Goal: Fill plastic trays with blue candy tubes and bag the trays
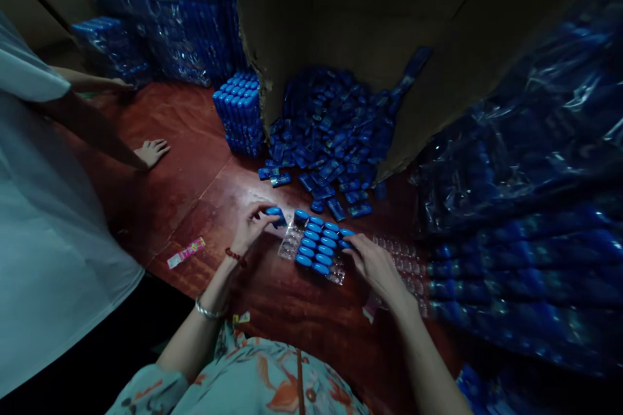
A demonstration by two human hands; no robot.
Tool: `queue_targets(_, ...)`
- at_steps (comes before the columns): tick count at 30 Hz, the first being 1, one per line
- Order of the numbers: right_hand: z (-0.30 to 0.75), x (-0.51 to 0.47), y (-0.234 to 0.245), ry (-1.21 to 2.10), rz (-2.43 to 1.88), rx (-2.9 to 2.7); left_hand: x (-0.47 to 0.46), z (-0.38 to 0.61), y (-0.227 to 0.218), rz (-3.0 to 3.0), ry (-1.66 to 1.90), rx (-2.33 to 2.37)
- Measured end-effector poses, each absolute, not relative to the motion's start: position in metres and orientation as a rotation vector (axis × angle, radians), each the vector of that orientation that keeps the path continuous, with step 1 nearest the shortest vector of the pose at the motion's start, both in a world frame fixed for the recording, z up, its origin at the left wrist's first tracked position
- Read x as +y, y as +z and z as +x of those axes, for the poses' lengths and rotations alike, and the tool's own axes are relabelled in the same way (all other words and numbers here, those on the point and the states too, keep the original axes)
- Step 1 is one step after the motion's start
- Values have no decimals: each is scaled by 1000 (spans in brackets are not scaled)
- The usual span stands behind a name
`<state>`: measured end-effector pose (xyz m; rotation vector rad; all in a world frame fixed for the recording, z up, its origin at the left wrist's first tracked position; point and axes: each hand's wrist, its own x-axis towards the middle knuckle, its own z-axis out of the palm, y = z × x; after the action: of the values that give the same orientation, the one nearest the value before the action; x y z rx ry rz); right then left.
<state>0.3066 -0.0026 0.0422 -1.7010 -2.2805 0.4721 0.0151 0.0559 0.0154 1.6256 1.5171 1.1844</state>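
A clear plastic tray point(288, 244) lies on the red-brown table in front of me, with rows of blue rounded-top packs point(311, 243) standing in it. My left hand point(254, 224) pinches one blue pack point(276, 215) just left of the tray. At the tray's right side, my right hand point(367, 256) has its fingers closed on another blue pack point(346, 233) at the end of the far row. Whether that pack is seated in the tray, I cannot tell. Beyond the tray spreads a heap of loose blue packs point(331, 136).
A big cardboard box point(360, 13) lies open behind the heap. Plastic-wrapped blue stacks point(530, 123) rise at right, more point(185, 19) at back left. A block of packs point(238, 113) stands beside the box. Empty clear trays point(402, 266) lie right. A co-worker's hand point(153, 152) rests at left.
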Motion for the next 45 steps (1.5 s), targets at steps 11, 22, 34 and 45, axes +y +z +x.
queue_targets(11, 292, -1, 20, 218, -1651, -2205, 46, 35, -7, 2021, 1191, 1199)
queue_targets(22, 292, 10, 20, -2, -1499, -2223, 56, 42, 24, 2632, 480, 1143)
queue_targets(34, 294, 97, 35, 588, -1971, -1813, 120, 91, 58, 2361, 489, 1512)
queue_targets(45, 322, 85, 30, 619, -1843, -1668, 169, 128, 57, 2274, 422, 1350)
